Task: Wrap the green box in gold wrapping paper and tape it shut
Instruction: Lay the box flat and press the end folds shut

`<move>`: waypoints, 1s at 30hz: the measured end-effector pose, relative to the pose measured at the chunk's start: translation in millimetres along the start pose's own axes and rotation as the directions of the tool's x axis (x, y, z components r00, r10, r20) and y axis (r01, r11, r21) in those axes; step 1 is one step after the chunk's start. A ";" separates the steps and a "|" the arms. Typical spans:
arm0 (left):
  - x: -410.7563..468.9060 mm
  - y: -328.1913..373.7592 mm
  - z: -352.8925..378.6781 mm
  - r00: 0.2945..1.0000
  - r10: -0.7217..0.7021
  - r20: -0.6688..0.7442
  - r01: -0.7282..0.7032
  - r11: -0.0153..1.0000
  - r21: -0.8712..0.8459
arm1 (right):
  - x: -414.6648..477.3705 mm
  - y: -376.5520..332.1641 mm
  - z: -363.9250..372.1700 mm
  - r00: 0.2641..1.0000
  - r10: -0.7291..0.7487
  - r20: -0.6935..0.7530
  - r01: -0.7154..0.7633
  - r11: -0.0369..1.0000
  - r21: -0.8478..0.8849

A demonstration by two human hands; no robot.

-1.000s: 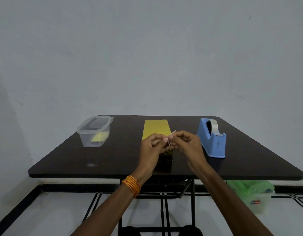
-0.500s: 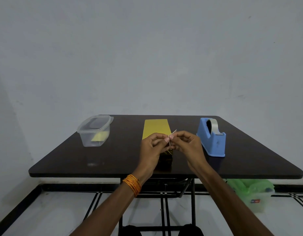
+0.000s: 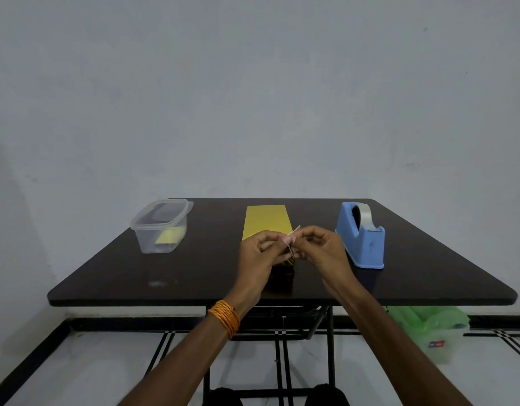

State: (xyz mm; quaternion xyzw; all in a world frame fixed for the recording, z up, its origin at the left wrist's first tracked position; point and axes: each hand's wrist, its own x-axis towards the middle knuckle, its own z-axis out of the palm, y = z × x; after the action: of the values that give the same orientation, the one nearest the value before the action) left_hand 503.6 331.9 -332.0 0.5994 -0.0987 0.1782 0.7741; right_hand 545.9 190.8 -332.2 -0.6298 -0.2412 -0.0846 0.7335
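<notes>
Reaching up from the bottom of the frame, two forearms are meeting at centre, with one band of orange thread circling the left wrist. The left hand and right hand are pinching one short strip of tape between them, each grip clamped on it with thumb and fingertips. One dark box is sitting on the surface just under the grip in the frame, mostly hidden by the hands. One sheet of gold paper is lying flat just above them. One blue tape dispenser is standing right of centre and one clear lidded container left of centre. Since half a second ago, the hands and tape are staying almost exactly in place.
</notes>
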 end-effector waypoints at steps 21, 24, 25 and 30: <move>5.6 2.8 -2.1 0.999 -0.004 -0.049 0.011 0.990 0.138 | -7.3 5.5 0.8 0.998 -0.059 -0.011 0.058 0.996 -0.071; 3.6 3.5 -2.5 1.000 -0.018 -0.005 0.018 0.996 0.082 | -6.6 3.9 -1.7 0.998 -0.059 -0.020 0.058 0.996 -0.062; 2.7 3.9 -2.7 1.000 -0.016 0.008 0.015 0.997 0.073 | -7.1 3.2 -2.5 0.998 -0.061 -0.017 0.060 0.996 -0.059; 1.2 1.5 -5.3 0.999 0.038 -0.002 -0.037 0.997 0.065 | -13.2 -2.8 -4.9 0.996 -0.081 0.043 0.083 0.996 -0.046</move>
State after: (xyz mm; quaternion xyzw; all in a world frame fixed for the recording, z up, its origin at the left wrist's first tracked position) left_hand 503.8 337.5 -331.5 0.6219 -0.1028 0.1968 0.7510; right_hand 534.4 183.1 -336.3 -0.6385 -0.2794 -0.1075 0.7090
